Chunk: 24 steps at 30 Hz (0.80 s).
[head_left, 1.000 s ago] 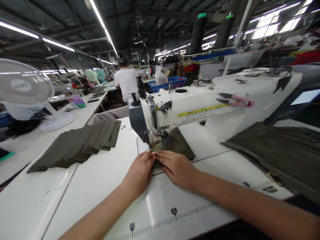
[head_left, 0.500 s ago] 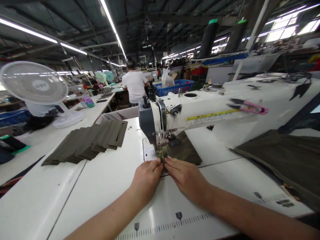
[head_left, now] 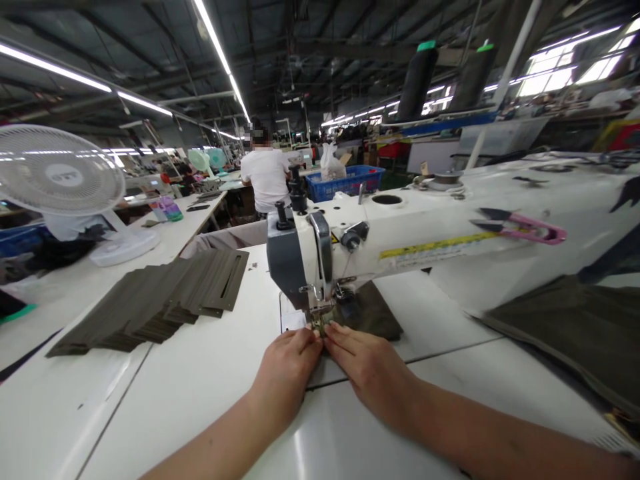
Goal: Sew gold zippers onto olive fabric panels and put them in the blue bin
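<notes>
My left hand (head_left: 289, 368) and my right hand (head_left: 367, 368) lie side by side on the white sewing table (head_left: 210, 373), fingertips meeting just in front of the needle. Between them they press down a small olive-green fabric piece (head_left: 373, 313) with a brass zipper at the presser foot (head_left: 318, 321). Both hands have fingers held together, flat on the cloth. The white sewing machine (head_left: 400, 230) arches over the work from the right.
A fanned stack of olive fabric pieces (head_left: 160, 300) lies to the left. Pink thread snips (head_left: 525, 228) rest on the machine arm. More olive cloth (head_left: 575, 333) is heaped at right. A white desk fan (head_left: 60, 180) stands far left. A person in a white shirt (head_left: 266, 177) works beyond.
The hands stay pressed at the needle while the fabric feeds under the foot; less of the zipper shows in front of it. The head camera has shifted, moving the scene slightly.
</notes>
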Each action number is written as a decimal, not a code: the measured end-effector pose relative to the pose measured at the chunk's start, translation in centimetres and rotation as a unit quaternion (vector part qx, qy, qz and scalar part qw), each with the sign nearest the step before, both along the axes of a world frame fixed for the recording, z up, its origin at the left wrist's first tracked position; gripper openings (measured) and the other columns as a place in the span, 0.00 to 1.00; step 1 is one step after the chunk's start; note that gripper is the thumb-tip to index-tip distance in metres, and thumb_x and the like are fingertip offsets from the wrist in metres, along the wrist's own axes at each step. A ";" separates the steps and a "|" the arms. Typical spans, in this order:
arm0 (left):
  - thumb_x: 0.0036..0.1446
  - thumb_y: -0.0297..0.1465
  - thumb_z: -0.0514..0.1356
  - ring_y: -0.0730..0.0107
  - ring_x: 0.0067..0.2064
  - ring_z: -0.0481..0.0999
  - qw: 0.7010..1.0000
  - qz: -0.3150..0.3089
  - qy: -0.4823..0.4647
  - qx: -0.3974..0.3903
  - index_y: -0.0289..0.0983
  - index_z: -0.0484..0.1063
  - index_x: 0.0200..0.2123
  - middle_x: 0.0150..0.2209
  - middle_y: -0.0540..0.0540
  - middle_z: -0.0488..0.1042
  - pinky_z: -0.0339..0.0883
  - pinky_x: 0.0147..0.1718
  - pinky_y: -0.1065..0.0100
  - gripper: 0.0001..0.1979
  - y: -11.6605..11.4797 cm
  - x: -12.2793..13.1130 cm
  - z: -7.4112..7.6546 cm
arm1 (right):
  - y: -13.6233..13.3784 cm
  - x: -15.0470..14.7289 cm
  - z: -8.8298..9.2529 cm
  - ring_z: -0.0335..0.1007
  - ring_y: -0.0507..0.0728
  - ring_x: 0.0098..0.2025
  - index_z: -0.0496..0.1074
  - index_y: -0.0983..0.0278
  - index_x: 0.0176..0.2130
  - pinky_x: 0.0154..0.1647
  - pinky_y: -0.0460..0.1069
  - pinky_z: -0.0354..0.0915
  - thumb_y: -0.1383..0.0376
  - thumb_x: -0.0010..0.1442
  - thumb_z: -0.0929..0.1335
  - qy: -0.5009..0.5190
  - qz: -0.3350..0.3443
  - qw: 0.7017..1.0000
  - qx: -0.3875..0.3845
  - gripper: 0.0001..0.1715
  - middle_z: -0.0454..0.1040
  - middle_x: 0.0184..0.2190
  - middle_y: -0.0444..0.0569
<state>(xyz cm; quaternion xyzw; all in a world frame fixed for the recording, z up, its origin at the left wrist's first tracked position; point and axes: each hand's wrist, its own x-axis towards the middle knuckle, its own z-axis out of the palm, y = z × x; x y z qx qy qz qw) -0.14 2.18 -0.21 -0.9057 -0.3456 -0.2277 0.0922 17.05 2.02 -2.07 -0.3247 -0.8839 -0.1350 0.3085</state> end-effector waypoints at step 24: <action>0.61 0.25 0.48 0.61 0.47 0.73 1.000 -0.009 0.017 0.001 0.32 0.71 0.38 0.42 0.38 0.75 0.62 0.52 0.55 0.12 1.4 -1.1 -0.5 | 2.1 -0.2 0.2 0.73 0.60 0.39 0.73 0.74 0.36 0.39 0.51 0.72 0.75 0.59 0.60 0.057 0.020 0.997 -0.043 0.13 0.75 0.37 0.60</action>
